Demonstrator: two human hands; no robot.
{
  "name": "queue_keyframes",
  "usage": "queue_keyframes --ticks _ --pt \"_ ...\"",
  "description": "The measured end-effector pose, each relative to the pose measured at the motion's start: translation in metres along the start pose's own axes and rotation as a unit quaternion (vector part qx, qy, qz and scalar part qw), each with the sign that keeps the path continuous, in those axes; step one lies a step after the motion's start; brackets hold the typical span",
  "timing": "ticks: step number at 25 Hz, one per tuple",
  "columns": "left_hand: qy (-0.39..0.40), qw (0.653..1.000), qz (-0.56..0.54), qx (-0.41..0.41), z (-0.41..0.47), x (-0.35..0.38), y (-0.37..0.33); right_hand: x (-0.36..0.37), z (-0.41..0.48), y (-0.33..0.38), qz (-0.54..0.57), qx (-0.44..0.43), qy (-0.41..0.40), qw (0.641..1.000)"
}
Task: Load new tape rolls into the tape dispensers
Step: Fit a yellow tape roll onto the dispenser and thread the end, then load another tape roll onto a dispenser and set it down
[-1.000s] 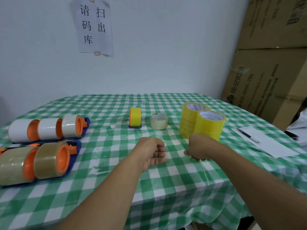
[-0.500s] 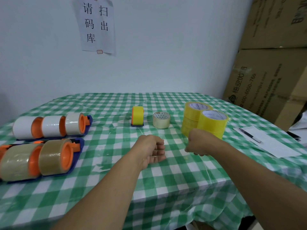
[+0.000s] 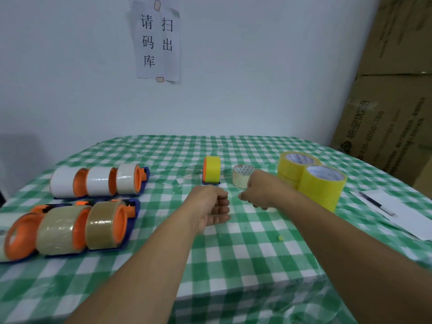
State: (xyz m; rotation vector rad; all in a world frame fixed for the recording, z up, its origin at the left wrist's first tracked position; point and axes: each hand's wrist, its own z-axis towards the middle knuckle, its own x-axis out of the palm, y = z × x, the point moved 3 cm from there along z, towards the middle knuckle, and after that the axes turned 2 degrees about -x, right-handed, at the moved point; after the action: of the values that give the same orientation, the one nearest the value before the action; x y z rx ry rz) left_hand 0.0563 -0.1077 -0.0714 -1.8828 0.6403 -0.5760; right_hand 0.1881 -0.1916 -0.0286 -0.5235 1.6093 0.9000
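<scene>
Green-checked table (image 3: 245,253) against white wall, paper sign (image 3: 157,40) taped above, cardboard boxes (image 3: 392,113) at right. Two rows of loaded dispensers (image 3: 98,181) line left side; paper (image 3: 402,211) and pen (image 3: 374,203) lie far right. I see left grip (image 3: 208,206) curled narrow, nothing visible in it; right grip (image 3: 259,190) curled, contents hidden, cannot tell. Clear tape roll (image 3: 242,176) just behind right grip, yellow dispenser (image 3: 212,169) beyond left grip, stacked yellow rolls (image 3: 320,185) beside right forearm.

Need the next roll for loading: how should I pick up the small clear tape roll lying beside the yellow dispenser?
Best come from above with the right hand, nearest it. The clear roll lies flat, core opening up: pinch its wall, thumb inside the core, fingers outside.
</scene>
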Motion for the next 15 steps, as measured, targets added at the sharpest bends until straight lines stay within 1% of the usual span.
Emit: queue_keyframes --ticks 4,6,8,10,15 --pt "-0.031 0.999 -0.005 0.011 0.005 -0.031 -0.019 -0.001 0.019 0.041 0.004 -0.044 -0.013 0.999" --pt "-0.057 0.998 -0.013 0.019 0.009 -0.049 -0.029 0.002 0.028 0.061 0.013 -0.054 -0.001 0.998" --pt "-0.084 0.996 -0.019 0.034 0.011 -0.066 -0.039 0.008 0.035 0.082 0.048 -0.064 0.026 0.996" --pt "-0.111 0.993 -0.029 0.041 0.012 -0.082 -0.048 0.017 0.038 0.105 0.114 -0.075 0.068 0.988" --pt "-0.227 0.971 -0.016 0.08 0.015 -0.126 -0.065 0.036 0.035 0.156 0.264 -0.101 0.182 0.942"
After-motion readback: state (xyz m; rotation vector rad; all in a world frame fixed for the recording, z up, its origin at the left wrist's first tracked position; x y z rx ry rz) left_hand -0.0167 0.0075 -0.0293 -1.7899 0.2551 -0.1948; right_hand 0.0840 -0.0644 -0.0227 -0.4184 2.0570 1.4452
